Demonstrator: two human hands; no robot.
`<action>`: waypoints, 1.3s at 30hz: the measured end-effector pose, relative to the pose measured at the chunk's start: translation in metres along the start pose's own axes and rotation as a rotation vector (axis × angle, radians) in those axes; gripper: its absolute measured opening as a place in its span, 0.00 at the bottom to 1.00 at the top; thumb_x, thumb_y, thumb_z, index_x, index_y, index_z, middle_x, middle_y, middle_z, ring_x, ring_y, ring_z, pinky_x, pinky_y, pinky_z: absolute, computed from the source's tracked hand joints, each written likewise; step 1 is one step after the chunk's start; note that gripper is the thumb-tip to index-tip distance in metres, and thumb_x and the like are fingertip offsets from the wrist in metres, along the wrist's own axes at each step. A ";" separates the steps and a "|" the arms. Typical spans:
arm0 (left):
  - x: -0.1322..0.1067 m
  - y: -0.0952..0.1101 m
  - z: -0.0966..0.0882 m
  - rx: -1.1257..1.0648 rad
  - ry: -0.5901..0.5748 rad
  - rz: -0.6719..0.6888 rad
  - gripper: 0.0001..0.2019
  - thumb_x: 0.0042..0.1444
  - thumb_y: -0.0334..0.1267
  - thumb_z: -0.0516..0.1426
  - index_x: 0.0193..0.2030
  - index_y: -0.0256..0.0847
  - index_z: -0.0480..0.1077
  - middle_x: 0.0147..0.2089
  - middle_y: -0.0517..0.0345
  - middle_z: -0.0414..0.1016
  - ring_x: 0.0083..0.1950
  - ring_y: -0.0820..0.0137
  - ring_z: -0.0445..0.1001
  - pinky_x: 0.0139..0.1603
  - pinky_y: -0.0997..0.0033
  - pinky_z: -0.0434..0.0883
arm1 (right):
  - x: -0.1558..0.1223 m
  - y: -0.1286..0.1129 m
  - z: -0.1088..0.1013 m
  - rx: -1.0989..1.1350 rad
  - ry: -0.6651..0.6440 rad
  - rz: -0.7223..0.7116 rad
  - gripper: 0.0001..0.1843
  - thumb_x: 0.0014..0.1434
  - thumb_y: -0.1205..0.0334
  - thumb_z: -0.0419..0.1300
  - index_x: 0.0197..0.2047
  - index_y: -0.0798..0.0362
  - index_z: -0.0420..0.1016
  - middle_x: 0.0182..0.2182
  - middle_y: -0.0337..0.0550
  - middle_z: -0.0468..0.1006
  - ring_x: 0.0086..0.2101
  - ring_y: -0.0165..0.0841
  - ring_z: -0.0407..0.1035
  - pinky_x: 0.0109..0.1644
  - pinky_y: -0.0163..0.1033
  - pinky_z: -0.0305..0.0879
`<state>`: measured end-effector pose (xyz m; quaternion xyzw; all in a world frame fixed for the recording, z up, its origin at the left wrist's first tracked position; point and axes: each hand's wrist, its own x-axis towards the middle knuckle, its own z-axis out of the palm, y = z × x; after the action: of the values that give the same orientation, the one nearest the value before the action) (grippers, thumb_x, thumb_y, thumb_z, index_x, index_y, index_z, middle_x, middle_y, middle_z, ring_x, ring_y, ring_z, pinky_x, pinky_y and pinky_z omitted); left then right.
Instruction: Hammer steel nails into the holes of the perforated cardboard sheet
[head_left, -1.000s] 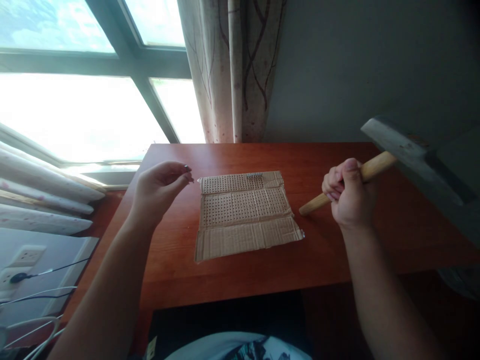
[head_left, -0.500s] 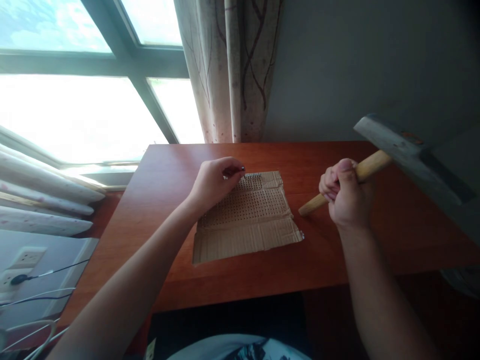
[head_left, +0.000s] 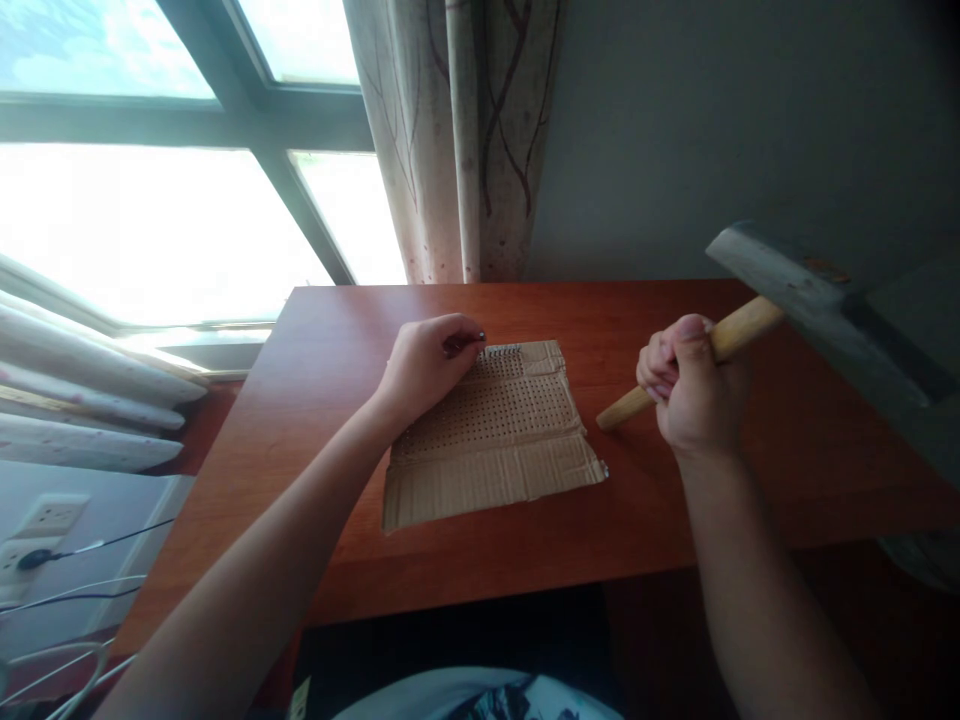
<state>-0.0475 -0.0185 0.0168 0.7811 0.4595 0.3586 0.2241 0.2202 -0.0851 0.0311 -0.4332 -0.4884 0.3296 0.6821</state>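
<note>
My left hand (head_left: pixel 426 362) is closed in a pinch over the far left part of a cardboard piece (head_left: pixel 487 485) dotted with rows of small holes. Between thumb and forefinger shows the tip of a small metal nail (head_left: pixel 482 336); most of it is hidden. Just right of those fingers, short metal pieces, apparently nails (head_left: pixel 506 352), stick up in a row along the cardboard's far edge. My right hand (head_left: pixel 694 390) is wrapped round the wooden handle of a hammer (head_left: pixel 750 328), held raised to the right of the cardboard, its grey head up and to the right.
Beneath the cardboard is a reddish-brown wooden table (head_left: pixel 570 550). A window (head_left: pixel 150 220) and curtains (head_left: pixel 469 150) stand behind and to the left. Sockets (head_left: pixel 56 515) with cables are on the wall at lower left. A grey wall (head_left: pixel 712 120) rises behind the table.
Both hands keep nearly the same place and grip. The whole view has shifted very slightly.
</note>
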 end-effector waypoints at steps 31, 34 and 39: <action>0.001 -0.002 0.004 0.040 0.033 0.022 0.06 0.56 0.33 0.59 0.37 0.39 0.79 0.35 0.55 0.83 0.35 0.67 0.81 0.40 0.69 0.76 | -0.001 0.002 0.007 -0.050 -0.104 -0.017 0.27 0.63 0.43 0.63 0.23 0.50 0.58 0.15 0.28 0.51 0.15 0.22 0.46 0.17 0.32 0.41; 0.001 -0.002 0.004 0.044 0.032 0.018 0.06 0.56 0.33 0.59 0.37 0.39 0.79 0.35 0.55 0.83 0.35 0.68 0.81 0.40 0.69 0.76 | -0.002 0.003 0.007 -0.053 -0.111 -0.020 0.27 0.63 0.43 0.62 0.23 0.50 0.57 0.15 0.28 0.51 0.15 0.22 0.46 0.17 0.32 0.41; 0.000 -0.002 0.005 0.045 0.031 0.021 0.07 0.56 0.33 0.59 0.38 0.39 0.79 0.35 0.55 0.83 0.35 0.68 0.80 0.39 0.70 0.75 | -0.002 0.003 0.007 -0.073 -0.112 -0.008 0.27 0.63 0.42 0.62 0.23 0.50 0.58 0.16 0.29 0.51 0.16 0.22 0.46 0.18 0.33 0.41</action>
<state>-0.0448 -0.0170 0.0120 0.7851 0.4624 0.3626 0.1957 0.2124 -0.0838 0.0288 -0.4367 -0.5392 0.3327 0.6387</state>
